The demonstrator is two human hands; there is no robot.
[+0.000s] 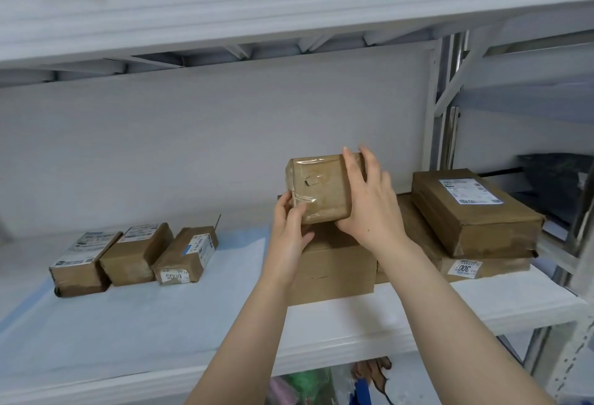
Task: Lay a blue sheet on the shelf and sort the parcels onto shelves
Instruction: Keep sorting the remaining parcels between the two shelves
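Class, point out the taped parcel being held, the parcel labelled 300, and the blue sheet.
taped parcel (316,190): head view, middle of its taped face.
parcel labelled 300 (501,268): head view, front edge beside the label.
blue sheet (135,317): head view, a bare patch near its front.

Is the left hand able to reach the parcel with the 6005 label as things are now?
Probably not at once: the left hand grips the taped parcel together with the right hand. The way itself looks free, only bare blue sheet lies between it and the labelled parcel.
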